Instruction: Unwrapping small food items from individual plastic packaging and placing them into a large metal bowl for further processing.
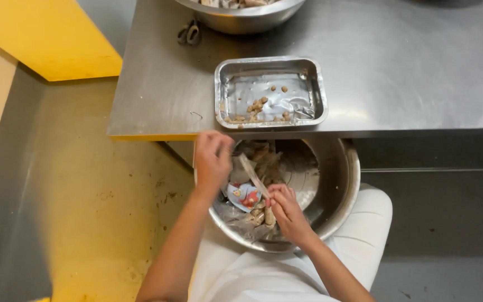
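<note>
While your right hand point(286, 211) pinches the lower end of a thin, crinkly wrapper strip point(254, 175), keep that grip close to the tear so it opens cleanly. Your left hand point(212, 159) curls loosely at ten o'clock of it, on the rim of the big steel bowl point(339, 193); whether it grips anything I cannot tell. Empty wrappers fill the bowl on your lap. At twelve o'clock, a shiny foil tray point(270, 93) holds small brown nuggets on the brushed steel table point(409, 67).
</note>
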